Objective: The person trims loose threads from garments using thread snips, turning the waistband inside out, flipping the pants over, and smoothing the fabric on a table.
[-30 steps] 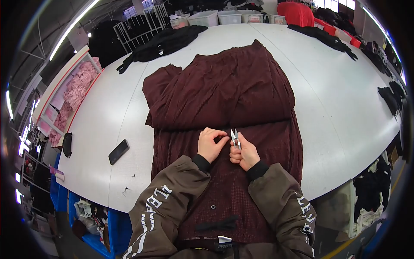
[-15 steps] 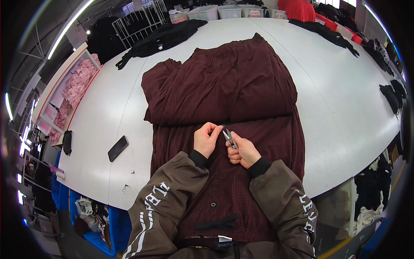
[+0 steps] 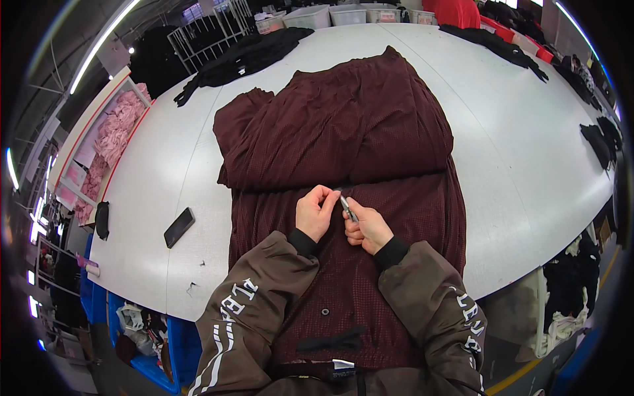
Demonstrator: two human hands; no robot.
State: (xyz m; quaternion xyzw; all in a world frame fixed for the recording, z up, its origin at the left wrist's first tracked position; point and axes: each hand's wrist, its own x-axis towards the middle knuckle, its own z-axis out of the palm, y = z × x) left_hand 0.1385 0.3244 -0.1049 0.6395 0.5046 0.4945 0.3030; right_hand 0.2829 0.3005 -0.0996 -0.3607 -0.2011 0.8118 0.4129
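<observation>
A dark maroon garment (image 3: 343, 125) lies spread on the table, its far part folded over in a thick bulge. My left hand (image 3: 315, 211) pinches thumb and forefinger together just above the cloth, near the fold; what is in the pinch is too small to make out. Close on its right, my right hand (image 3: 370, 231) is closed around a pair of thread snips (image 3: 349, 210), blades together and pointing at the left fingertips. Nearer my body, a small button (image 3: 325, 311) and a black strip of cloth (image 3: 331, 339) show on the garment.
The white table (image 3: 515, 191) curves away on both sides. A phone (image 3: 179, 228) rests to the left, with thread scraps (image 3: 192, 286) nearer me. Black garments (image 3: 247, 58) lie along the far edge. Blue bins (image 3: 183, 350) stand below at left; pink cloth (image 3: 119, 122) fills a shelf.
The snips' blades have closed, and my right hand has moved slightly left, bringing the tips up to my left fingertips. My left hand keeps its pinch in nearly the same place.
</observation>
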